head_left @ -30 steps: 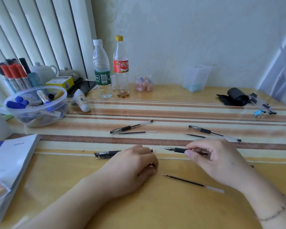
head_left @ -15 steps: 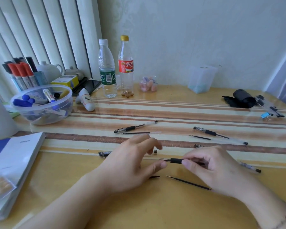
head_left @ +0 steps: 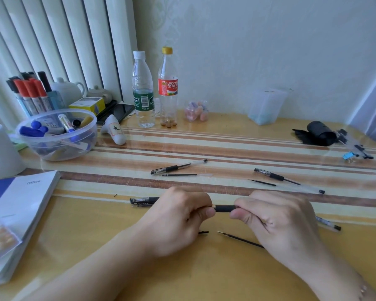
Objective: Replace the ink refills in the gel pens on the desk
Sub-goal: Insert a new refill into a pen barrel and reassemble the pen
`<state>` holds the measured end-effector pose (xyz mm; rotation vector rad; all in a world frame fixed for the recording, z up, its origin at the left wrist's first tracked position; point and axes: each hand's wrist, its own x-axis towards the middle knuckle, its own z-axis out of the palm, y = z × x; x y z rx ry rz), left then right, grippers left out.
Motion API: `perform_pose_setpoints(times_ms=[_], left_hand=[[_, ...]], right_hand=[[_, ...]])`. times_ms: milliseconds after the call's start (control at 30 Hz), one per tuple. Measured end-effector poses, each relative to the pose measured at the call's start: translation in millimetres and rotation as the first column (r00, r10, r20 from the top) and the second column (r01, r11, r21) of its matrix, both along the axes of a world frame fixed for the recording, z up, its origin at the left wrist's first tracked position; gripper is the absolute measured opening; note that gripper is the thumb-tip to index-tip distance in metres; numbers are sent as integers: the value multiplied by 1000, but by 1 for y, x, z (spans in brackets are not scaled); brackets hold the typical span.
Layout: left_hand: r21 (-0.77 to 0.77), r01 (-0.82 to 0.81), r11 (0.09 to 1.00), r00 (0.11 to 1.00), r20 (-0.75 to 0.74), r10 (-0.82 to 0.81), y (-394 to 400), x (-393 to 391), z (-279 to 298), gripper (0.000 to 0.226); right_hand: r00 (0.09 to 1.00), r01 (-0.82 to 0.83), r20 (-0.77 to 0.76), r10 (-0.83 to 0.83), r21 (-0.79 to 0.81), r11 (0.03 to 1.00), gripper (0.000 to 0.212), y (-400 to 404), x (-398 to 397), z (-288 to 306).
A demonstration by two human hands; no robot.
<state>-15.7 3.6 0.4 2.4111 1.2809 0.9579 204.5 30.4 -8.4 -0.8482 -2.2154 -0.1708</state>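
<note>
Since the earlier frames our left hand [head_left: 178,216] has come across to meet the right hand [head_left: 276,218], and both now pinch the gel pen [head_left: 225,208] by its black rubber sleeve, held just above the near middle of the desk [head_left: 204,279]. We judge it light, stiff and slightly slick on the clear barrel, so the sleeve is the sure hold. A thin spare refill [head_left: 240,240] lies below, easily bent. Readable writing: "office" on the booklet [head_left: 34,182] at the left edge; the red bottle label [head_left: 168,86] is too small to read.
</note>
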Motion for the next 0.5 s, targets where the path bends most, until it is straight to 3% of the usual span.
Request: perform_pose_setpoints(times_ms=[133, 300, 433, 500], left_hand=[[-15, 7, 1000, 999, 46, -7, -1, 0, 0, 30], [29, -44, 999, 998, 50, 43, 4, -8, 0, 24], [17, -33, 999, 999, 44, 33, 6, -10, -2, 25], [10, -37, 999, 998, 48, 36, 7, -10, -4, 26]], right_hand=[[999, -11, -40, 13, 53, 999, 23, 0, -3, -1], [997, 16, -64, -42, -362, 932, 58, 5, 5, 0], [994, 44, -79, -76, -347, 937, 28, 6, 9, -2], [994, 32, -86, -74, -414, 910, 30, 5, 9, -1]])
